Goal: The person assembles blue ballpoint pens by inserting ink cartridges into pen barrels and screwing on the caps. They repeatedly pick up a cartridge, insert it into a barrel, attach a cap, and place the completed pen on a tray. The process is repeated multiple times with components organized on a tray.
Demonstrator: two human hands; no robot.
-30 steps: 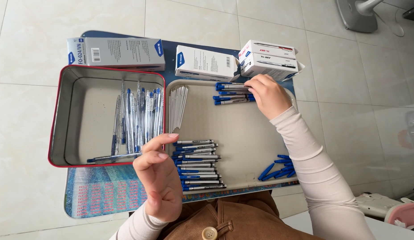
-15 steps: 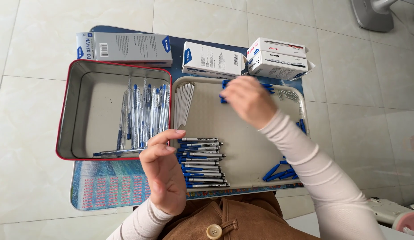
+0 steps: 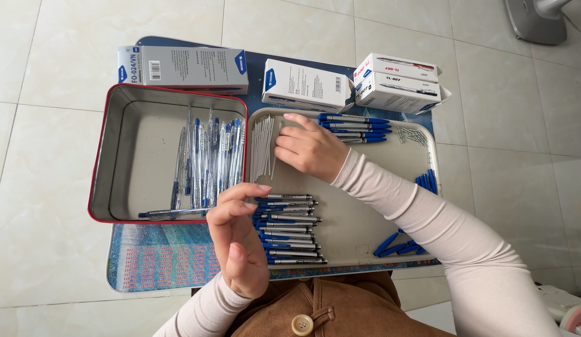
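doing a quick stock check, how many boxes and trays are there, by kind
Long grey box: 1
White box with blue ends: 1
White boxes with red trim, stacked: 2
Red-rimmed metal tray: 1
Cream-rimmed metal tray: 1
Total: 6

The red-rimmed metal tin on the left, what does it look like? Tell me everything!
The red-rimmed metal tin is a shallow rectangular tray with rounded corners, dull silver inside, red along its edge. It lies flat on a blue patterned mat, beside a beige tray. Clear plastic pens with blue caps lie upright-rowed at its right side, one more across the bottom. The left hand hovers near its lower right corner; contact is unclear.
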